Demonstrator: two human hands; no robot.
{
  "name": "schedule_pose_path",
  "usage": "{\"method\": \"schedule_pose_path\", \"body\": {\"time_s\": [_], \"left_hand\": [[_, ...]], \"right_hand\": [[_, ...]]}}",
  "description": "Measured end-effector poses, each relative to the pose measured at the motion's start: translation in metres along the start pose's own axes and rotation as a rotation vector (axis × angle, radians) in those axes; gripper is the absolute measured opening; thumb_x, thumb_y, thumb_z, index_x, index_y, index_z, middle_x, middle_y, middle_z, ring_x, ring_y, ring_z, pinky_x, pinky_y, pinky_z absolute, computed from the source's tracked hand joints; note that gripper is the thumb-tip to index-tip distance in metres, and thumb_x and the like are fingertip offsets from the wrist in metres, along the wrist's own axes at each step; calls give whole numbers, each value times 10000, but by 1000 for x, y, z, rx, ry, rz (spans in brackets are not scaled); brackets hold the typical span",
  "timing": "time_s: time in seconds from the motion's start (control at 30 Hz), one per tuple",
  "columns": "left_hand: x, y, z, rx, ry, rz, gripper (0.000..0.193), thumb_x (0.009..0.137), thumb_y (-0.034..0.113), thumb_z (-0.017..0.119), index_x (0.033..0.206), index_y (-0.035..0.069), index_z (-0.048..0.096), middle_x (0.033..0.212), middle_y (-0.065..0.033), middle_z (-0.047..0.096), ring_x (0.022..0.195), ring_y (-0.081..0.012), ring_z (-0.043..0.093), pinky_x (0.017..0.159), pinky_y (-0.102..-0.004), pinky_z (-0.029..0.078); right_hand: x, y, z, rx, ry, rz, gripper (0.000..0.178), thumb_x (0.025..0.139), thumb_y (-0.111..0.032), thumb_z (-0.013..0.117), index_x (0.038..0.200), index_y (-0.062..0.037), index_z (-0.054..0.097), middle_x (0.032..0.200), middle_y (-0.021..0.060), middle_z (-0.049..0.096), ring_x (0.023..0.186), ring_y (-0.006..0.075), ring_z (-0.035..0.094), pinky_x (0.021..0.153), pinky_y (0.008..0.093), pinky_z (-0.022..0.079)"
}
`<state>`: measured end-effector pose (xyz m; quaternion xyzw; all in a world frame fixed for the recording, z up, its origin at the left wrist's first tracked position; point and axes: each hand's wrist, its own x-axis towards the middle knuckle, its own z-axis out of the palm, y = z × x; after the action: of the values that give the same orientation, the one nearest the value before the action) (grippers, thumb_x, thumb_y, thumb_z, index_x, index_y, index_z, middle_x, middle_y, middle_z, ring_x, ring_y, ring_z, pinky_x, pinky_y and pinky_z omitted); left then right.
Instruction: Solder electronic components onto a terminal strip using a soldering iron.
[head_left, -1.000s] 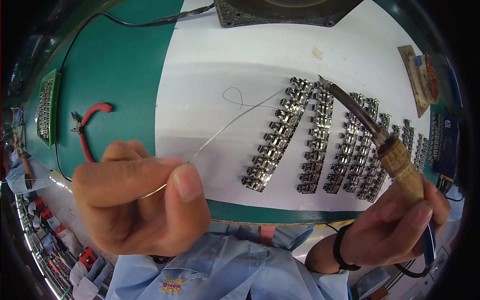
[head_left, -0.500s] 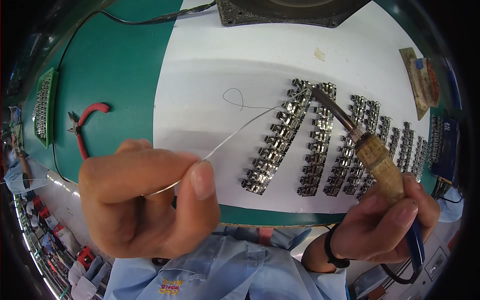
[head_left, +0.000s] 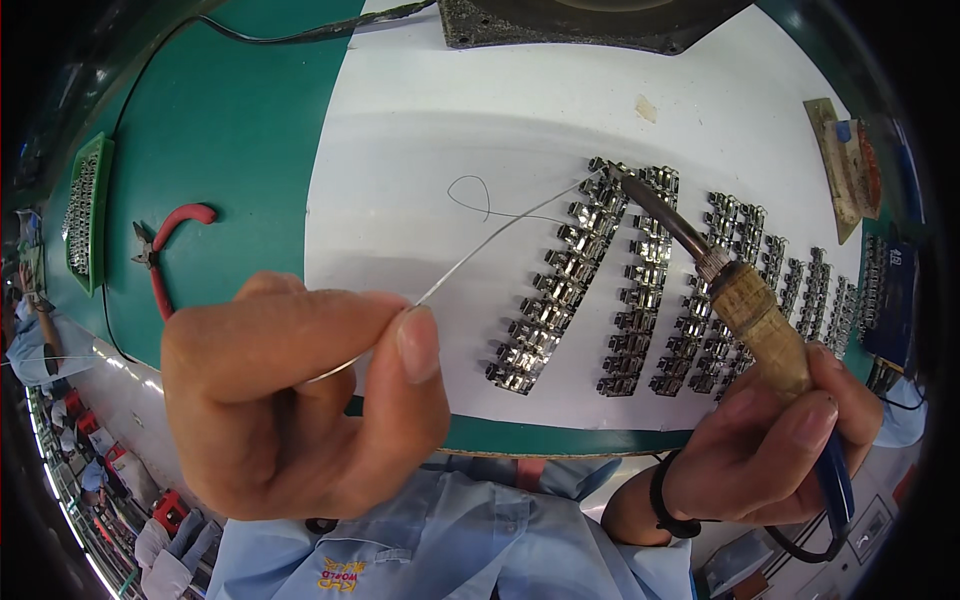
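Note:
My left hand [head_left: 300, 400] pinches a thin solder wire [head_left: 470, 256] between thumb and forefinger. The wire runs up and right to the far end of the leftmost row of small shiny metal parts [head_left: 560, 285]. My right hand [head_left: 775, 440] grips a soldering iron [head_left: 748, 305] by its tan-wrapped, blue handle. Its dark tip meets that row's far end, close to the wire's end; whether tip and wire touch is too small to tell. A loose curl of thin wire [head_left: 487, 205] lies left of the row.
Several more metal-part rows [head_left: 637, 310] stand to the right on white paper [head_left: 400, 150]. Red-handled cutters [head_left: 160, 250] and a green tray [head_left: 103, 160] of parts lie left on the green table. A dark, square-cornered device [head_left: 570, 25] sits at the back, a wooden block [head_left: 835, 170] at the right.
The iron's tip and the wire's end have shifted slightly up and left, to the last parts at the row's far end. My left hand has moved slightly right.

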<state>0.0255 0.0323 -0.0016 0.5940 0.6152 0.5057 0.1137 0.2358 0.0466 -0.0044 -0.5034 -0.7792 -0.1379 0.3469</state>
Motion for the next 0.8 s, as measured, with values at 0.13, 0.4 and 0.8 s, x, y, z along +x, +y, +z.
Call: {"method": "schedule_pose_path", "body": {"time_s": [0.13,0.4,0.8], "left_hand": [[0,5,-2,-2,-53,-53,148,823,29,669,812,0,524,635,-10,472,549,-61,354,550,-233,270],[1,-8,4,7,144,146,145,842,58,633,800,-11,512,630,-20,470,537,-59,353,535,-225,258],[-1,-3,0,16,16,110,157,837,58,654,807,1,511,634,-19,481,536,-54,338,524,-232,252]], "right_hand": [[0,3,1,162,31,84,240,1004,-134,361,1161,-44,519,1018,160,542,797,175,571,631,274,511],[-3,4,-3,284,79,149,273,1001,-172,368,1126,30,503,1010,165,536,790,168,553,612,274,498],[-5,8,-9,194,-50,27,317,995,-72,377,1304,-119,429,1032,182,525,837,229,584,679,306,539]]}}
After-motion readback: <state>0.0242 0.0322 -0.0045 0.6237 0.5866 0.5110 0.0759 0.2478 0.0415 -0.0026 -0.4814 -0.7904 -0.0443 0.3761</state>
